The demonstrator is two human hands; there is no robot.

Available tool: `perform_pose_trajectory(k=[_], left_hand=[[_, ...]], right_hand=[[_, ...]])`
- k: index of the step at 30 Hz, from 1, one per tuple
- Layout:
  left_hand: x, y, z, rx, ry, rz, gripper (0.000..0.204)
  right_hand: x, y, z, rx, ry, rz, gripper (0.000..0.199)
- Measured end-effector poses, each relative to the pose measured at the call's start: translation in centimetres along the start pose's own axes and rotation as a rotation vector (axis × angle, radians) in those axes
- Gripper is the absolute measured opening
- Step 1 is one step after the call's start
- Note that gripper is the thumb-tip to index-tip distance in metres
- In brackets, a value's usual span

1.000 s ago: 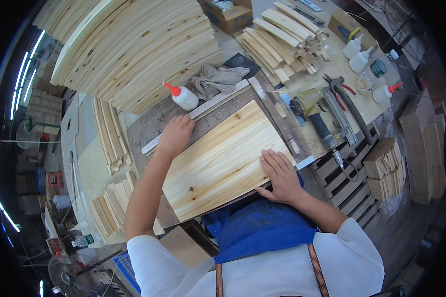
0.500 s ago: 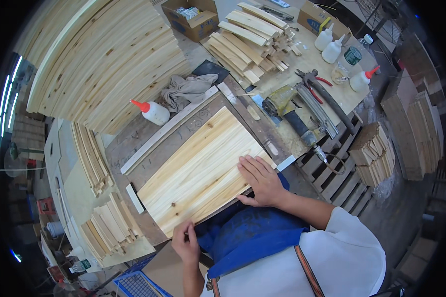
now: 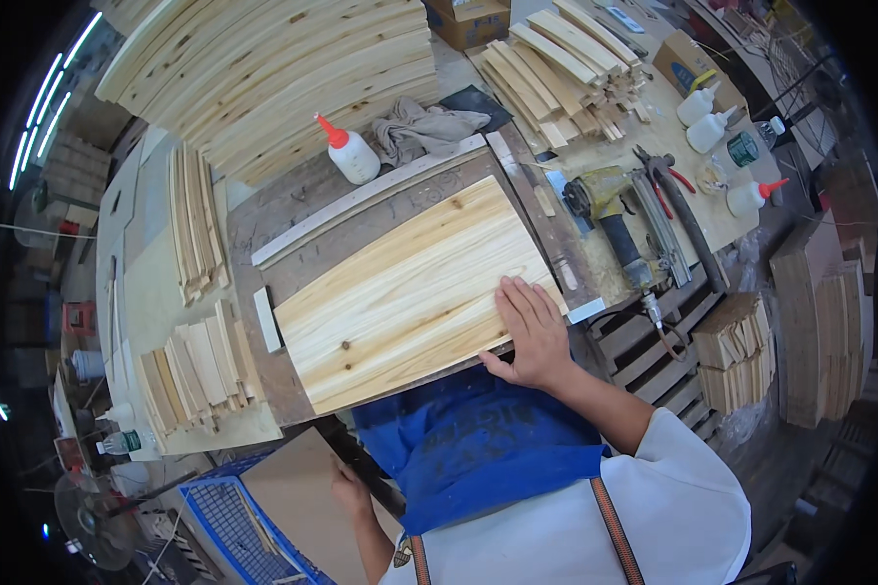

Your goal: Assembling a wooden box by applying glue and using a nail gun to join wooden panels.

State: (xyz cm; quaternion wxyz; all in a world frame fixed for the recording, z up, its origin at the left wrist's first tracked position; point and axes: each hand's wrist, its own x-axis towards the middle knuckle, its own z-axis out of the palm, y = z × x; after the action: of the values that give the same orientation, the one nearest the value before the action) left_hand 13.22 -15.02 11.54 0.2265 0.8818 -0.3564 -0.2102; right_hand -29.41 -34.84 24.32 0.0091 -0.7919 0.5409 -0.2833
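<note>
Your right hand [image 3: 529,331] lies flat and open on the panel [image 3: 415,292] on the surface [image 3: 293,210], your left hand [image 3: 351,487] grips a board [image 3: 298,497] low down, so one-handed, that panel could slide off its stops.

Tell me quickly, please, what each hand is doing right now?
Left hand: down beside the bench, touching a flat brown board; grip cannot be told.
Right hand: open, flat on the pale glued pine panel.

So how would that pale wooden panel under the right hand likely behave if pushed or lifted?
The wooden panel looks rigid, so it should lift without flopping. Lying flat on the workbench, it would probably slide, not tip. Its breadth suggests one right hand would lift it awkwardly.
</note>
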Motion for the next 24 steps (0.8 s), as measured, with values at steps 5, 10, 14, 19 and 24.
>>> perform_pose_trajectory(k=[5,10,14,19,24], left_hand=[[-0.1,2.8,-1.7,0.089,0.101,0.259,0.025],[2.2,14.2,-4.0,-0.031,0.255,0.968,0.052],[3.9,19.2,-3.8,0.010,0.255,0.963,0.069],[5.6,19.2,-3.3,0.034,0.096,0.901,0.077],[6.8,18.5,-4.2,0.013,0.068,0.859,0.083]], right_hand=[[0.3,-0.6,0.0,-0.004,-0.004,0.012,0.086],[0.4,-1.0,0.0,-0.015,-0.003,-0.002,0.086],[0.5,-1.0,-0.2,-0.037,-0.010,0.005,0.087],[0.6,-1.1,-0.5,-0.050,-0.050,0.017,0.088],[0.6,-1.0,-0.3,-0.039,-0.083,0.027,0.088]])
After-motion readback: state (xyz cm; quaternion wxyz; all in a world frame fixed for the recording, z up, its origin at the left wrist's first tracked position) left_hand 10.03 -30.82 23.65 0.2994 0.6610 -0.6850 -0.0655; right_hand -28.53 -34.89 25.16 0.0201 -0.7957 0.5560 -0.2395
